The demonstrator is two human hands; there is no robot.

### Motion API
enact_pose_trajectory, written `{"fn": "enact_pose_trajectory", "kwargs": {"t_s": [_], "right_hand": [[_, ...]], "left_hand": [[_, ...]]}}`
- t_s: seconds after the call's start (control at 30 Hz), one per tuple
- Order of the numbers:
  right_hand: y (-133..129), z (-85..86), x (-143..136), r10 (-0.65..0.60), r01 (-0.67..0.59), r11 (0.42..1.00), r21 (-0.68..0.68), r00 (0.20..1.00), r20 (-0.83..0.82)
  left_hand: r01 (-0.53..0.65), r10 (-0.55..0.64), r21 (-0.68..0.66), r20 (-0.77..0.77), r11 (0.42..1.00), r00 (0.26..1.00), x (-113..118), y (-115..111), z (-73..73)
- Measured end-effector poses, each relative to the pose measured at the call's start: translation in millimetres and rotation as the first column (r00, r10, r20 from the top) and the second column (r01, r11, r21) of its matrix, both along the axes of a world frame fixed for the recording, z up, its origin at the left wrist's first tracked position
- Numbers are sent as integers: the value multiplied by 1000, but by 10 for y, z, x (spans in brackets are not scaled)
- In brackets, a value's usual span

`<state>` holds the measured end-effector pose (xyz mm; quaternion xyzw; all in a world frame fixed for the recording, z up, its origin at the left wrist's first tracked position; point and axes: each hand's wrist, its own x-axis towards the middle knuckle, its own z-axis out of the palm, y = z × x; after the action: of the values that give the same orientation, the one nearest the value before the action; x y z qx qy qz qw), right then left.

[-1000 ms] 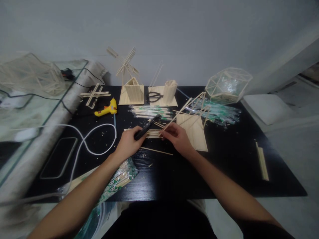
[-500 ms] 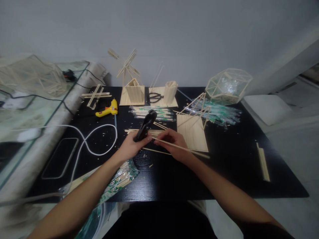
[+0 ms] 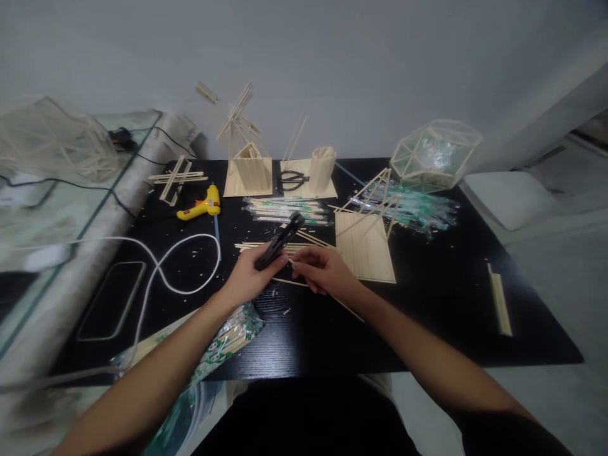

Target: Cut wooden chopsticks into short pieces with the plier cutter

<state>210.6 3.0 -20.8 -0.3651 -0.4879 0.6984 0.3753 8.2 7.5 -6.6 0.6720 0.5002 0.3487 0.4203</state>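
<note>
Clearly, printing shows best on the clear plastic package [image 3: 237, 332] at the near left of the desk [image 3: 441, 316]: green and white patterning with rounded white marks runs over the sticks inside, but no word can be made out. Behind the hands, a middle packet [image 3: 285, 212] and a right-hand packet [image 3: 422, 209] carry green print too, too small to read. A yellow glue gun [image 3: 202, 206] lies at the far left; any lettering on it is illegible at this size.

The left hand [image 3: 249, 272] has its grip closed around a black hand tool [image 3: 280, 240], tilted up and to the right. The right hand [image 3: 325, 269] pinches a thin wooden stick [image 3: 349, 309] by its fingertips, just beside the left thumb and above the desk; the stick passes beneath the right wrist, its far end towards the near right. Loose sticks [image 3: 251, 247] lie just behind the hands, and a plain wooden board [image 3: 363, 247] sits beyond the right one.
</note>
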Motion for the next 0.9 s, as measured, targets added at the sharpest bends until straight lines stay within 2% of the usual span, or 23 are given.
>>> {"fn": "enact_pose_trajectory", "kwargs": {"t_s": [0.2, 0.3, 0.4, 0.73, 0.9], "right_hand": [[-7, 95, 45, -133, 137, 988, 76, 990, -50], [-8, 159, 83, -182, 189, 972, 140, 981, -64], [-12, 200, 102, -225, 230, 952, 204, 973, -46], [-31, 223, 125, -287, 256, 912, 320, 957, 51], [-41, 247, 138, -308, 263, 901, 344, 948, 79]], "left_hand": [[-17, 77, 214, -275, 977, 958, -50, 12, -3], [1, 99, 272, -354, 962, 930, -75, 20, -18], [32, 80, 281, -378, 959, 922, -70, 13, -29], [93, 51, 328, -405, 940, 913, -57, -43, 9], [115, 40, 346, -410, 931, 911, -52, -49, 18]]}}
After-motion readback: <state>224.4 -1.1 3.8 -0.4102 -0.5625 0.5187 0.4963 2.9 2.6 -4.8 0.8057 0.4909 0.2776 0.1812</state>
